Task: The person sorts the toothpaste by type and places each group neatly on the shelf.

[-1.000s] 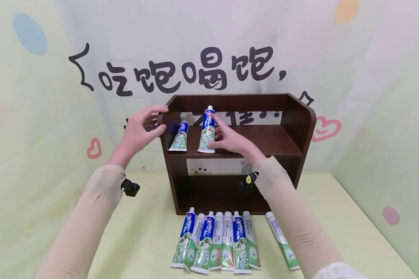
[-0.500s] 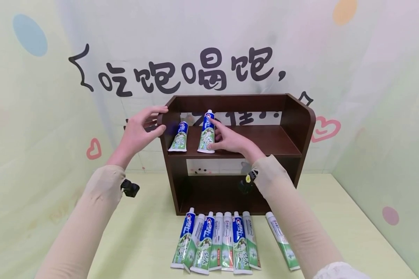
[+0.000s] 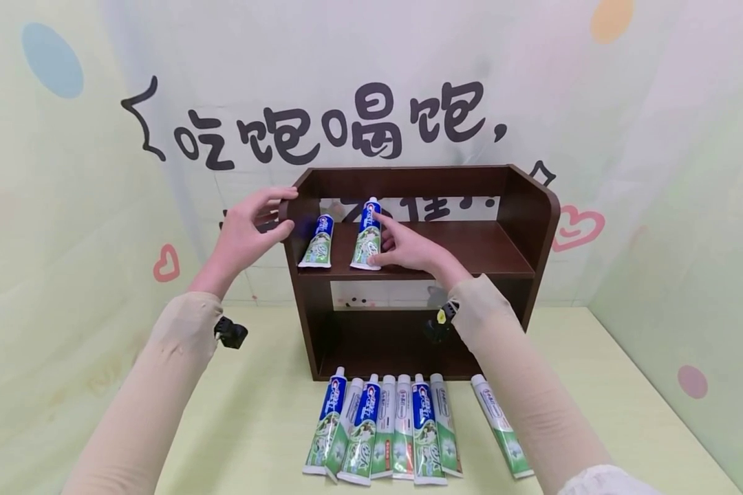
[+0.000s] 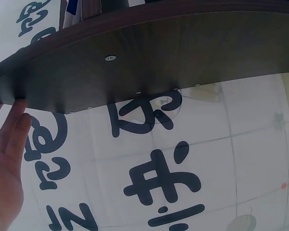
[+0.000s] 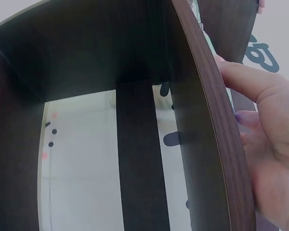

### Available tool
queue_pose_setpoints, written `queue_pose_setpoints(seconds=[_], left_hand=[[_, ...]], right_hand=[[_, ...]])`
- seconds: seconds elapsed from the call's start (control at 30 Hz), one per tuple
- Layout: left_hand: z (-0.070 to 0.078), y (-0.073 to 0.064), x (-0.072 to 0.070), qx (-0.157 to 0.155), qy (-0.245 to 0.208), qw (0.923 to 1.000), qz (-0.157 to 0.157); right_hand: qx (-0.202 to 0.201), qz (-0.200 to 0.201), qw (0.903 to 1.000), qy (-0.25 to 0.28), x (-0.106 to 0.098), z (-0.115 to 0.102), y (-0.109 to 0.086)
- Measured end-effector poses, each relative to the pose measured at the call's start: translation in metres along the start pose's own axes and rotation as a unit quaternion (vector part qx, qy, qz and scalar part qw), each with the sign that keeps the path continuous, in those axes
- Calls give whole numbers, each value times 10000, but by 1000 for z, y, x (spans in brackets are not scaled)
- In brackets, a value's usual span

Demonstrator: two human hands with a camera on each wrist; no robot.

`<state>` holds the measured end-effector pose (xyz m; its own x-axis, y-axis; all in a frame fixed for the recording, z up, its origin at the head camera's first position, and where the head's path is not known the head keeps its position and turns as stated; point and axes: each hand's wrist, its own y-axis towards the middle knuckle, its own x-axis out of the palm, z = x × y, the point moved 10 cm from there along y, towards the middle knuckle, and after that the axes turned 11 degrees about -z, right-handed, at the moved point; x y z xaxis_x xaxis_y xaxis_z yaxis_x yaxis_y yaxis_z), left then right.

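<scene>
Closest to me, a row of seven toothpaste tubes point(image 3: 364, 430) lies on the table point(image 3: 248, 426), caps pointing toward the rack point(image 3: 470, 249), with a lone tube point(image 3: 501, 432) off to the right by the person's forearm. Beyond them, on the rack's upper shelf, is the blue-topped tube point(image 3: 367, 237) that matters: cap up, flat end by the front edge, long axis tilting back into the rack. It lies just left of the right hand point(image 3: 408, 247), whose fingers pinch its right edge, thumb low and forefinger higher. That is the nearer hand; between it and the left hand point(image 3: 248, 221) sits another blue tube point(image 3: 318, 242). The left hand holds the rack's side panel point(image 4: 159, 62), thumb at the front edge, fingertips against the outer face. Behind everything hangs the lettered wall point(image 3: 532, 82). Against a second ago, the pinched tube's cap sits lower, its flat end unmoved; the left hand is unchanged.
</scene>
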<state>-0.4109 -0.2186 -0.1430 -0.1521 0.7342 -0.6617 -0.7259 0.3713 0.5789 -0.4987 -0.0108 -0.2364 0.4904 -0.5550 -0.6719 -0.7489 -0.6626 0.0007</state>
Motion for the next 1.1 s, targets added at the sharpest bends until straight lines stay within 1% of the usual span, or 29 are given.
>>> queue_pose_setpoints(seconds=[0.27, 0.4, 0.47, 0.6, 0.67, 0.73, 0.9, 1.07, 1.1], left_hand=[[-1, 1, 0, -1, 4, 10000, 23], [-1, -1, -2, -45, 53, 9999, 77], [-6, -1, -2, -60, 67, 9999, 99], [-23, 3, -2, -38, 84, 9999, 140], [-29, 4, -2, -23, 88, 9998, 149], [-25, 4, -2, -21, 83, 9999, 131], [-4, 0, -1, 11, 34, 10000, 44], [2, -1, -1, 19, 65, 10000, 34], [1, 0, -1, 24, 70, 10000, 34]], right_hand=[[-42, -9, 9999, 147, 2, 1, -3], [-25, -50, 10000, 50, 4, -1, -1], [-11, -70, 10000, -49, 4, -1, 0], [-8, -109, 9996, -253, 5, 0, 2], [-4, -132, 9994, -329, 5, 0, 3], [-4, -144, 9991, -386, 6, 0, 4], [36, -127, 9988, -470, 5, 0, 2], [75, -86, 9984, -546, 4, -1, -2], [81, -78, 9984, -553, 4, -1, -2]])
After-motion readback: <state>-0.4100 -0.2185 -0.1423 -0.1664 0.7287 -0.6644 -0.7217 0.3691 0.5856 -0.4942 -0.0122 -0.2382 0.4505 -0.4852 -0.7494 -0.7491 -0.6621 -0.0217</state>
